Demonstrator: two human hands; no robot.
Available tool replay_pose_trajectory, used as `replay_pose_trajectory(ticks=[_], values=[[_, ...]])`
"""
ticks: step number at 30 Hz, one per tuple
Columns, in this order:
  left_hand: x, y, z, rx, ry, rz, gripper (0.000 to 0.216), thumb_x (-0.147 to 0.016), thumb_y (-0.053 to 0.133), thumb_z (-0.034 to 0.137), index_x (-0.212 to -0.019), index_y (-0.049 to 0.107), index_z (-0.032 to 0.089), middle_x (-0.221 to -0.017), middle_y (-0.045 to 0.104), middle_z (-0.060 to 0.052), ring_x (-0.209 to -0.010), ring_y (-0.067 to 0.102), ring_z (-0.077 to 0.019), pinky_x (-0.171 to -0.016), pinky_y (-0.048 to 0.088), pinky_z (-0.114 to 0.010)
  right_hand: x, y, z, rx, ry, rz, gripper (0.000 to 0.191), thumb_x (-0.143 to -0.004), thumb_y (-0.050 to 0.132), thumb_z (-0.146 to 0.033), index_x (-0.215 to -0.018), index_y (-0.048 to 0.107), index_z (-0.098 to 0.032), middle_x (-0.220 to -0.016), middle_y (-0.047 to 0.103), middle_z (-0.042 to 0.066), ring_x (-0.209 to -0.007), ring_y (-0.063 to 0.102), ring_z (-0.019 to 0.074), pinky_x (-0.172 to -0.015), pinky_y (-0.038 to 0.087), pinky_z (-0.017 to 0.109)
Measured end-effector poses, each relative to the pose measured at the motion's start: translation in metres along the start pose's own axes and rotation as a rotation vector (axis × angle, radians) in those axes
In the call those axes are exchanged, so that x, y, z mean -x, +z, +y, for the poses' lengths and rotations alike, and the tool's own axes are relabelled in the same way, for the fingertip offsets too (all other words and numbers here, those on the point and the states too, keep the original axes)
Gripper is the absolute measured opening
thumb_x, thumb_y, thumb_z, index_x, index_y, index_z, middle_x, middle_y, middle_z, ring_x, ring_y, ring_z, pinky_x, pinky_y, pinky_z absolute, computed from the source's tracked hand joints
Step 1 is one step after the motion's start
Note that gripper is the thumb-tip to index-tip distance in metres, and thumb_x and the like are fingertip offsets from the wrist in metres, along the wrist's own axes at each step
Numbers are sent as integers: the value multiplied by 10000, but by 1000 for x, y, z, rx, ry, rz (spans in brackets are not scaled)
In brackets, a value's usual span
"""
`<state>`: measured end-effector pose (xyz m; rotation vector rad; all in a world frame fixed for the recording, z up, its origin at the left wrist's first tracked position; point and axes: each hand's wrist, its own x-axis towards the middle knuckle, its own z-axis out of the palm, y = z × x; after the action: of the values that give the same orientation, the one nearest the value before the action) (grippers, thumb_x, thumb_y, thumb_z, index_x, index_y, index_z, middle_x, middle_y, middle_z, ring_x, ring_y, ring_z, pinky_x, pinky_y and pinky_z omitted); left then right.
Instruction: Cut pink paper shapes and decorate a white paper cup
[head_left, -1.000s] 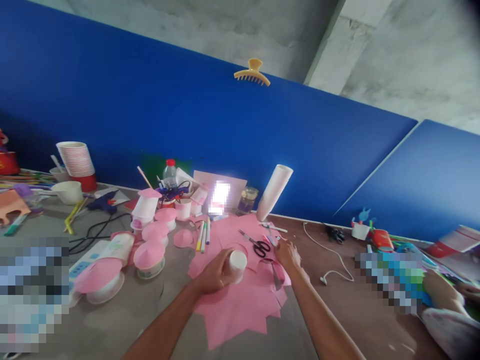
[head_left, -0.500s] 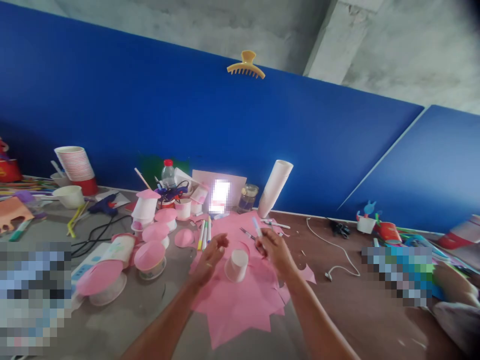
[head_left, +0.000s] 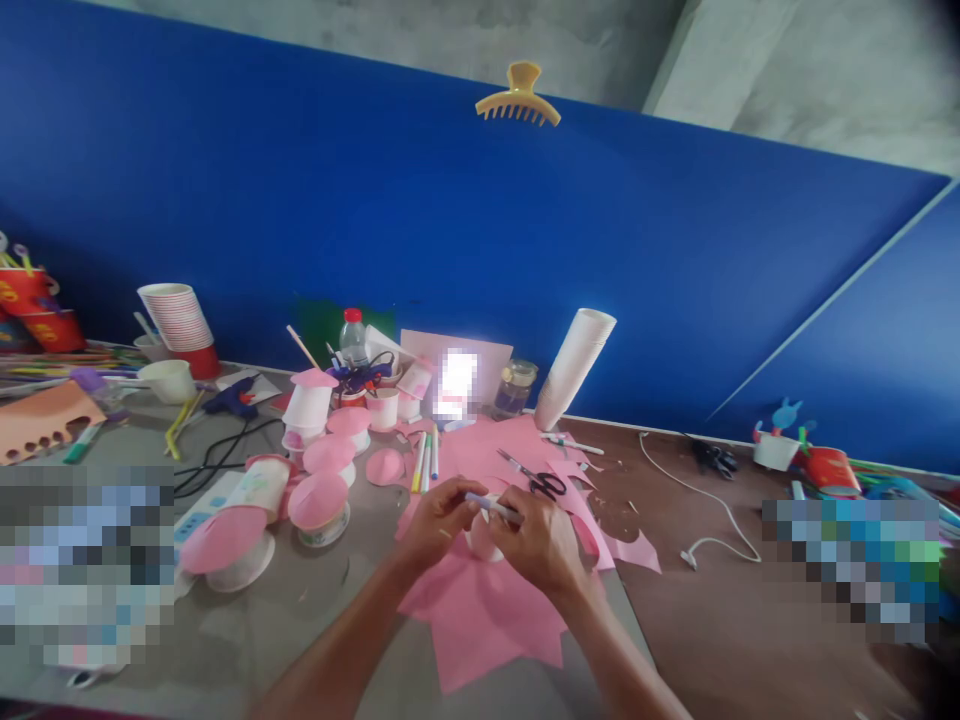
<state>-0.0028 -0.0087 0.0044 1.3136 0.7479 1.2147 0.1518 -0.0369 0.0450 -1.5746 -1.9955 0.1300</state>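
Note:
Above the white paper cup (head_left: 484,541), my two hands meet on a slim marker (head_left: 501,510) with a light purple end. My right hand (head_left: 541,535) grips the marker's white barrel. The fingers of my left hand (head_left: 441,522) close on its purple end. Below them the cup stands on pink paper (head_left: 491,615) with jagged edges, partly hidden by my fingers. Scissors (head_left: 536,476) with black handles lie on the paper just beyond my right hand. Several capped markers (head_left: 425,462) lie side by side past my left hand.
On the left stand several white cups with pink paper tops (head_left: 319,500), near a power strip (head_left: 206,510) and a glue gun (head_left: 234,397). Behind are a lit screen (head_left: 457,382), a glass jar (head_left: 515,388) and a leaning cup stack (head_left: 576,368). A white cable (head_left: 724,500) lies right.
My left hand has moved right to the marker, and my right hand has brought it down over the cup. The scissors now show uncovered. The view has shifted slightly.

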Motion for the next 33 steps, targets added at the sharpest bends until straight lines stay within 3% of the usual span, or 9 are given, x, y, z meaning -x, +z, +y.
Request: replay_pose_trajectory(ticks=[4, 9, 12, 17, 21, 27, 33], values=[[-1, -1, -2, -13, 10, 7, 286, -739, 657, 402, -878, 648, 151, -751, 544, -8, -565, 485, -75, -526, 416, -212, -1, 1, 1, 91, -100, 84, 153, -747, 534, -258, -611, 556, -192, -515, 600, -5, -481, 515, 116, -505, 238, 238], [0, -2, -4, -22, 38, -17, 277, -755, 644, 394, -872, 644, 143, -713, 538, 3, -530, 511, -75, -526, 419, -220, -1, -1, 5, 129, -163, 127, 333, -831, 542, -419, -597, 536, -183, -494, 587, -4, -478, 501, 114, -560, 239, 260], [0, -2, -2, -39, 56, -13, 276, -773, 622, 399, -862, 635, 138, -686, 540, 8, -518, 510, -75, -530, 414, -222, 1, -3, 5, 114, -152, 85, 368, -861, 521, -425, -586, 503, -181, -489, 569, -16, -478, 484, 109, -587, 246, 262], [-2, -5, -1, -68, 97, 34, 241, -806, 583, 368, -891, 609, 145, -650, 548, 23, -494, 491, -67, -529, 389, -216, 3, -9, 2, 49, -255, -38, 255, -918, 408, -229, -692, 517, -183, -638, 622, -7, -571, 511, 119, -621, 247, 267], [-1, -4, 0, -123, 114, 41, 217, -827, 548, 351, -890, 592, 149, -622, 545, 31, -498, 497, -75, -546, 398, -222, 2, -15, 2, 74, -274, -35, 248, -918, 388, -201, -707, 517, -178, -675, 620, 6, -605, 511, 129, -672, 256, 285], [3, 4, 6, -293, 181, 81, 172, -849, 485, 300, -824, 577, 157, -543, 487, 54, -438, 462, -71, -497, 371, -208, 1, -22, 5, -25, -114, -240, 326, -932, 400, -273, -624, 470, -191, -540, 521, -30, -522, 453, 114, -539, 223, 258], [4, 7, 3, -479, 349, 119, 163, -885, 430, 258, -841, 562, 173, -623, 501, 29, -475, 464, -80, -515, 377, -220, 2, -29, 5, 86, -207, -187, 310, -938, 381, -271, -667, 505, -187, -599, 565, -6, -572, 456, 130, -635, 264, 272]])
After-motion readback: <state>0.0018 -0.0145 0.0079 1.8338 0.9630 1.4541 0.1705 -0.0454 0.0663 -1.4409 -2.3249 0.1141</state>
